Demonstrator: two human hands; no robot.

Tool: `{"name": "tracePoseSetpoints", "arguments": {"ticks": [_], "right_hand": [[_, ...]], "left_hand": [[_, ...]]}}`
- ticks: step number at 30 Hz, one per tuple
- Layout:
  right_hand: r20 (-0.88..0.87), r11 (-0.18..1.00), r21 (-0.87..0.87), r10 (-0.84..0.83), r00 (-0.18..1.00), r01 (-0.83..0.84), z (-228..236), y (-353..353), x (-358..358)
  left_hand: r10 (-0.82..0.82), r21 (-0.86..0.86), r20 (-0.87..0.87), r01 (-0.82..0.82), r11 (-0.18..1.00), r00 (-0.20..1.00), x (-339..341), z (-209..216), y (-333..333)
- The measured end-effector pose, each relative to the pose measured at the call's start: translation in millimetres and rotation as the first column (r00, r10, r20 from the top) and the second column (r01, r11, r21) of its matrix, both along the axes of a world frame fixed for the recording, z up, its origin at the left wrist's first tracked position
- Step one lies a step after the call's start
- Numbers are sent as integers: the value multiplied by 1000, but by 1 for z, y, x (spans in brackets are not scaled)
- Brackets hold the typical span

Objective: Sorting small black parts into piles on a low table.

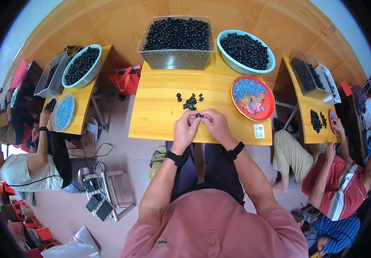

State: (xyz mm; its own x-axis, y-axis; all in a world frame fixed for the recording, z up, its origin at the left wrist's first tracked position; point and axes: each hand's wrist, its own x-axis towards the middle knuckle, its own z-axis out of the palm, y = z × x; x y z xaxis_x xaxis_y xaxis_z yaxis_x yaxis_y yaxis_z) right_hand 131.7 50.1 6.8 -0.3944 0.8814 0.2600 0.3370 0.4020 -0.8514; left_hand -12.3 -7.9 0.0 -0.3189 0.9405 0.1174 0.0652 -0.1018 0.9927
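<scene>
Over the near edge of the yellow wooden table (159,124), my left hand (185,128) and my right hand (217,125) meet. Both are closed in a pinch on one small round black part (199,115), mostly covered by the fingertips. Just beyond them lies a loose pile of similar black parts (189,103), with a few strays beside it. To the right, a red round tray (268,111) with a flower print holds a heap of thin blue-grey pieces (249,89), too small to name.
At the table's far side stand a clear plastic bin (174,61) and a pale green basin (246,69), both full of black parts. A white label (259,131) lies at the near right. Co-workers sit at side tables left and right. A metal stand (108,195) with cables occupies the floor.
</scene>
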Motion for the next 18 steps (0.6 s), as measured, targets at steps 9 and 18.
{"name": "tracePoseSetpoints", "arguments": {"ticks": [9, 18], "right_hand": [[-106, 994, -68, -93, 990, 86, 6, -8, 11], [-83, 1000, 16, -17, 996, 18, -1, -8, 9]], "left_hand": [[-36, -35, -97, 33, 999, 995, -1, -3, -1], [-23, 2, -132, 24, 1000, 991, 2, -2, 0]]}}
